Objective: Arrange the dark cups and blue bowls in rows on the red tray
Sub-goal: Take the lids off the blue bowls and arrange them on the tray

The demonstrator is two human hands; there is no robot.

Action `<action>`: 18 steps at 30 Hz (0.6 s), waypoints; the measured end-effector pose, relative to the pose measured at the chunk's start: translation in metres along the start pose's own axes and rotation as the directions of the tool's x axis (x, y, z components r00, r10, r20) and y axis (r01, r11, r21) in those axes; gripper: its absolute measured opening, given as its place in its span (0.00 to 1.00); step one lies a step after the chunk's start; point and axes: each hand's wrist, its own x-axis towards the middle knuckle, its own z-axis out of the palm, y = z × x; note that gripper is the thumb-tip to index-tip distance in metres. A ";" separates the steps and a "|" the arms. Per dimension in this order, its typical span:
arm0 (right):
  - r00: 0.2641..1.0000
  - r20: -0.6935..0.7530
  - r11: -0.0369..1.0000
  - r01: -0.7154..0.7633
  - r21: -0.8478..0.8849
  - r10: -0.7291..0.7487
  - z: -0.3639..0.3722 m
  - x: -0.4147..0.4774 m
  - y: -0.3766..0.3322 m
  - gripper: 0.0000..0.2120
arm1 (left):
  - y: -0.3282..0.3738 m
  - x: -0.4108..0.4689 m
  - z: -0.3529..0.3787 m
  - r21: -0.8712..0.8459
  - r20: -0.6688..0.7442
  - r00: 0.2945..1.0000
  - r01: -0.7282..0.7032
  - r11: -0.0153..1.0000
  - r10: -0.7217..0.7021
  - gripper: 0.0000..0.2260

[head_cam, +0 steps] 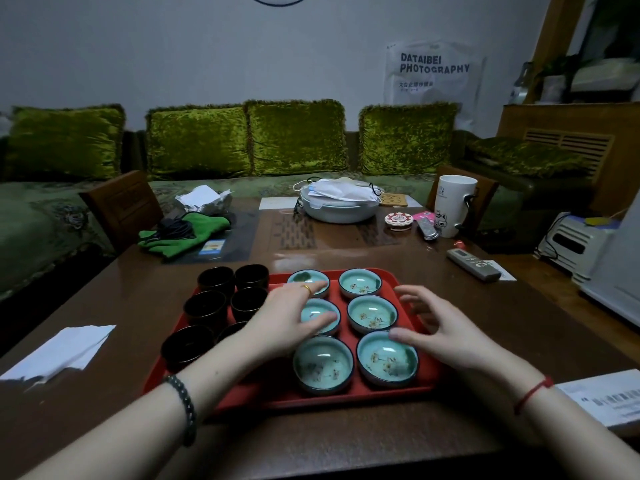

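— Nearest the lens, what is seen?
— Two bare forearms are stretched over a brown table (346,441). A beaded bracelet (185,408) is worn on the left wrist and a red string (533,393) on the right.
— How are the hands held?
— The left hand (287,317) is spread with straight fingers over the far-left and middle-left blue bowls (372,313), and nothing is gripped. The right hand (446,327) is opened wide, fingers loosely curved above the tray's right edge, with the thumb over the near-right bowl. Nothing is held.
— And the crockery?
— Six blue bowls are set in two columns of three on the red tray (346,400). Six dark cups (205,306) are ranged likewise at its left side, though it cannot be told whether all stand inside the rim. A white mug (453,206) and a remote (472,265) are seen farther back on the right.
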 end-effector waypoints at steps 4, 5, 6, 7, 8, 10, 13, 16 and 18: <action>0.999 -0.047 0.999 0.021 -0.033 -0.022 -0.005 0.026 0.003 0.27 | -0.017 0.021 -0.012 0.143 0.015 0.998 0.061 0.988 -0.064 0.26; 0.999 -0.042 0.999 0.017 -0.043 -0.018 -0.004 0.034 0.005 0.27 | -0.022 0.026 -0.013 0.167 0.027 0.997 0.073 0.983 -0.078 0.26; 0.999 -0.036 0.999 0.011 -0.047 -0.013 -0.002 0.042 0.007 0.27 | -0.025 0.032 -0.012 0.186 0.042 0.995 0.083 0.979 -0.092 0.26; 1.000 -0.031 0.999 0.002 -0.047 -0.004 0.000 0.049 0.009 0.27 | -0.029 0.037 -0.012 0.204 0.057 0.993 0.093 0.975 -0.106 0.25; 1.000 -0.025 0.999 -0.009 -0.047 0.008 0.002 0.056 0.011 0.27 | -0.033 0.042 -0.011 0.224 0.073 0.990 0.101 0.969 -0.120 0.25; 0.999 -0.011 0.998 -0.037 -0.051 0.037 0.006 0.070 0.016 0.28 | -0.039 0.053 -0.008 0.272 0.115 0.983 0.111 0.956 -0.146 0.26; 0.998 -0.011 0.995 -0.070 -0.076 0.069 0.013 0.087 0.022 0.30 | -0.050 0.068 -0.004 0.368 0.199 0.966 0.082 0.926 -0.165 0.28; 0.997 -0.012 0.994 -0.079 -0.076 0.079 0.020 0.101 0.025 0.32 | -0.062 0.080 0.000 0.438 0.265 0.947 0.049 0.898 -0.181 0.30; 0.996 0.003 0.994 -0.087 -0.066 0.087 0.024 0.109 0.025 0.33 | -0.069 0.086 0.002 0.446 0.292 0.937 0.042 0.894 -0.190 0.31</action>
